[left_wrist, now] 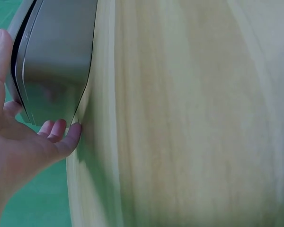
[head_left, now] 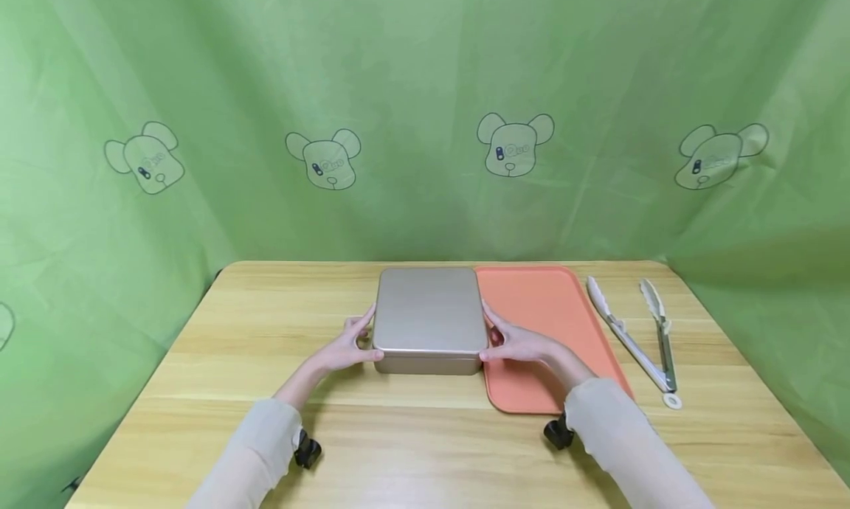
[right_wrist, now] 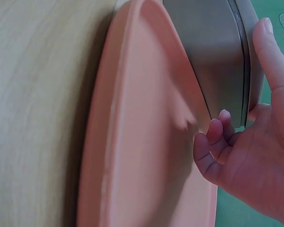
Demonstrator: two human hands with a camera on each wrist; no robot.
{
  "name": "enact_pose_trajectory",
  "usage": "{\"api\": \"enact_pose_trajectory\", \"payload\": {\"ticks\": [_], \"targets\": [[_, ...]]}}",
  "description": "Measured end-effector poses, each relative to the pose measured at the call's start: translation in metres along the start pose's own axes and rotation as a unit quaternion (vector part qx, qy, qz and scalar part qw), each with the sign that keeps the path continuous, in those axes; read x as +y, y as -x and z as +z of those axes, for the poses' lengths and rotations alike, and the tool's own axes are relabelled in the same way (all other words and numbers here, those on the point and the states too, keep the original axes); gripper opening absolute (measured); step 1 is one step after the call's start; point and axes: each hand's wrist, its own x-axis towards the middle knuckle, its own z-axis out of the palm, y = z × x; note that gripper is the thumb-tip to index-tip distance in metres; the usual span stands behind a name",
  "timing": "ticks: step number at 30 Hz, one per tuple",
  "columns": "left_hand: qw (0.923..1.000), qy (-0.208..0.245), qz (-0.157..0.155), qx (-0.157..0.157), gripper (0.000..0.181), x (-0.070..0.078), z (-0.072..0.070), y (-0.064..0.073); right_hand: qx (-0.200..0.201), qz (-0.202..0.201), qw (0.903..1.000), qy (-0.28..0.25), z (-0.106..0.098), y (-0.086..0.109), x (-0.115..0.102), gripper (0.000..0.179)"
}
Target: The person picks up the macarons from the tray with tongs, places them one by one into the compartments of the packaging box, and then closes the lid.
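Observation:
A rectangular, bronze-grey metal box (head_left: 428,364) stands at the middle of the table under its flat lid (head_left: 432,310). My left hand (head_left: 345,349) grips the lid's left side, thumb at the front corner and forefinger farther back. On the opposite side, my right hand (head_left: 521,343) holds the lid in the same way. Both wrist views show a dark gap between the lid's rim and the box wall (left_wrist: 59,52). The lower fingers of each hand are bent near the box's sides. What lies inside the box is hidden.
Right of the box lies a flat coral tray (head_left: 541,302), close against it. Metal tongs (head_left: 640,354) with pale tips lie spread beyond the tray. Green curtain (head_left: 425,125) surrounds the wooden table (head_left: 279,310) at the back and sides.

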Motion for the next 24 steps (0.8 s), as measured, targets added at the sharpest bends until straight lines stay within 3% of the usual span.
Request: {"api": "enact_pose_trajectory", "payload": {"ticks": [12, 24], "targets": [[0.9999, 0.010, -0.007, -0.009, 0.099, 0.0013, 0.0001, -0.0011, 0.003, 0.003, 1.0000, 0.004, -0.0001, 0.0014, -0.0013, 0.109], [0.9992, 0.023, 0.026, -0.018, 0.100, -0.0049, -0.0002, -0.0033, -0.002, -0.001, 1.0000, 0.003, 0.0002, 0.0001, -0.0011, 0.108]]}}
